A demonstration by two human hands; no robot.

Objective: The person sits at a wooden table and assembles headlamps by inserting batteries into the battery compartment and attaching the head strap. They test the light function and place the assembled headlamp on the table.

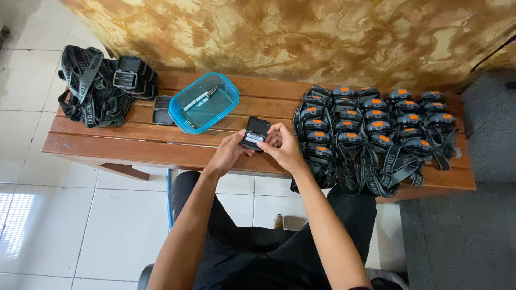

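Observation:
Both my hands hold one small black headlamp (256,132) over the front of a wooden bench (134,137). Its back cover is flipped open and light-coloured batteries show inside. My left hand (230,152) grips the lamp's left side from below. My right hand (281,145) holds the right side, fingers bent over the battery bay. Just behind the lamp stands a blue-rimmed clear plastic tub (203,102) with a few loose batteries in it.
A big group of several black headlamps with orange buttons (373,126) and straps covers the bench's right half. A pile of straps and lamps (99,83) lies at the left end, a loose black cover (162,110) beside the tub. White tiled floor below, grey mat at right.

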